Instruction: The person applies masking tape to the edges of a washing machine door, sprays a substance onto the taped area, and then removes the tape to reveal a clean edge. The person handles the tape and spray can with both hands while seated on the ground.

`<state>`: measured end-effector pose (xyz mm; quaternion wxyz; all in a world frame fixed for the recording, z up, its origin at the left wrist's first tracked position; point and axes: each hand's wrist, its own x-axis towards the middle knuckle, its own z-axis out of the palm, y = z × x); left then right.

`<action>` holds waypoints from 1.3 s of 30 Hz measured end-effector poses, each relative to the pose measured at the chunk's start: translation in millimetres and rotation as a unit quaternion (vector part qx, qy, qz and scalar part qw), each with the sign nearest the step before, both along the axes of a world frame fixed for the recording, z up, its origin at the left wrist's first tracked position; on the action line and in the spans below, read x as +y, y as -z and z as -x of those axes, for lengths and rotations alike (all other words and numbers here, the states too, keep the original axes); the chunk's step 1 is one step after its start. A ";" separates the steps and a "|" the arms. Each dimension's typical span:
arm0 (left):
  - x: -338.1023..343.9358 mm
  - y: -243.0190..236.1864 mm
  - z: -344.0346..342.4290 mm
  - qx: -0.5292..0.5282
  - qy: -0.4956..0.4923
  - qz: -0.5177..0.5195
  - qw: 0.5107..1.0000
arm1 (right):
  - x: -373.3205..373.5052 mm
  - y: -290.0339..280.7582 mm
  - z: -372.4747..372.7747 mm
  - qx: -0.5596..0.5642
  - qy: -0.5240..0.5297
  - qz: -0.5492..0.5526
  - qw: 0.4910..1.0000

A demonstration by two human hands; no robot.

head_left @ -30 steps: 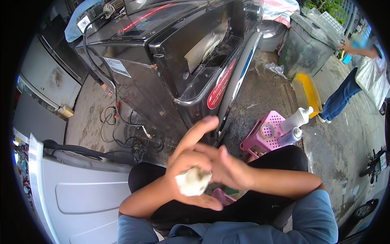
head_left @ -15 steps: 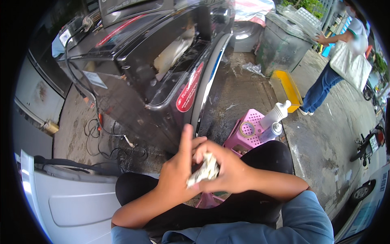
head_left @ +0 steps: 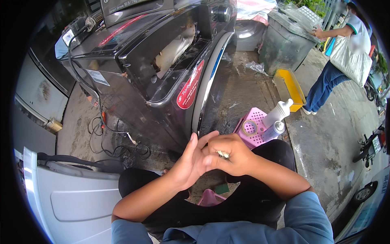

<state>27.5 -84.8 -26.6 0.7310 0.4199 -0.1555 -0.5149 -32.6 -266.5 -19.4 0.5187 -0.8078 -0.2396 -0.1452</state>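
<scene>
Over my knees, my right hand (head_left: 235, 152) is closed around a crumpled whitish rag (head_left: 223, 154); only a small bit of it shows beside the thumb. My left hand (head_left: 191, 160) lies against the right one with its palm turned to it and its fingers stretched. Right ahead stands a dark washing machine (head_left: 122, 99) with a red oval sticker (head_left: 189, 91) on its front corner. A recess in its upper front exposes a stained whitish part (head_left: 175, 51). Both hands are close to its lower front edge.
Right of my hands, a pink stool (head_left: 260, 112) holds a tape roll (head_left: 249, 128), a white bottle (head_left: 278, 114) and a spray can (head_left: 274, 131). Beyond are a yellow tray (head_left: 300, 94), a grey bin (head_left: 284, 44) and a person with a bag (head_left: 351, 61). Cables (head_left: 101, 136) lie at left.
My right hand has closed tighter over the rag, which showed largely between both hands before. The left hand's fingers have shifted right against it. The person at the bin has barely moved.
</scene>
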 end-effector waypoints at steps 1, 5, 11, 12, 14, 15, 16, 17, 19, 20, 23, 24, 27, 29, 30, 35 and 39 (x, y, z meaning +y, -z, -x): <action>-1.8 -2.9 2.4 0.022 0.001 0.000 1.000 | 3.2 6.7 1.6 0.005 0.004 -0.011 1.000; -4.6 0.2 4.8 0.050 -0.013 -0.018 0.999 | 19.6 11.6 0.4 -0.055 0.051 -0.043 0.996; -2.2 -7.2 1.6 0.051 -0.082 -0.023 0.995 | 13.6 13.5 -4.6 -0.084 0.028 0.166 0.982; 0.8 -4.3 -5.0 0.052 -0.089 0.001 0.995 | 13.6 17.0 -5.9 -0.102 0.047 0.178 0.978; 6.4 -5.1 -10.4 0.018 -0.101 0.019 0.995 | 11.2 17.7 -3.5 -0.096 0.083 0.209 0.970; 9.5 -3.7 -13.0 -0.009 -0.100 0.030 0.995 | 11.1 13.6 -4.8 -0.113 0.082 0.206 0.968; 11.6 -5.0 -12.5 -0.031 -0.102 0.028 0.994 | 10.6 6.9 -7.9 -0.131 0.080 0.204 0.967; 14.0 -7.6 -10.8 -0.053 -0.104 0.027 0.993 | 10.3 2.8 -10.3 -0.148 0.079 0.201 0.965; 15.8 -4.8 -9.5 -0.074 -0.105 0.037 0.991 | 8.3 5.3 -9.6 -0.125 0.074 0.186 0.972; 16.8 -0.8 -10.4 -0.075 -0.106 0.047 0.990 | 8.0 9.0 -9.4 -0.121 0.071 0.183 0.973; 14.7 -2.2 -2.2 -0.089 -0.159 0.057 0.982 | 16.3 8.6 -7.8 -0.165 0.109 0.240 0.951; 13.4 -4.0 0.4 -0.097 -0.184 0.059 0.976 | 19.1 6.2 -7.2 -0.190 0.131 0.272 0.934; 20.4 6.2 -5.4 -0.173 -0.136 0.022 0.975 | 21.8 4.6 -8.3 -0.178 0.131 0.301 0.928; 17.8 5.5 -2.1 -0.142 -0.143 -0.001 0.980 | 21.3 1.7 -6.9 -0.117 0.056 0.224 0.966; 16.3 5.2 -1.1 -0.127 -0.146 -0.012 0.981 | 20.6 1.2 -6.4 -0.086 0.018 0.184 0.979; 18.8 8.5 -3.6 -0.202 -0.088 0.012 0.975 | 19.0 11.1 -11.8 -0.054 -0.122 -0.051 0.990; 19.4 9.8 -6.4 -0.195 -0.086 0.058 0.975 | 9.4 10.8 -11.3 0.035 -0.131 -0.142 0.981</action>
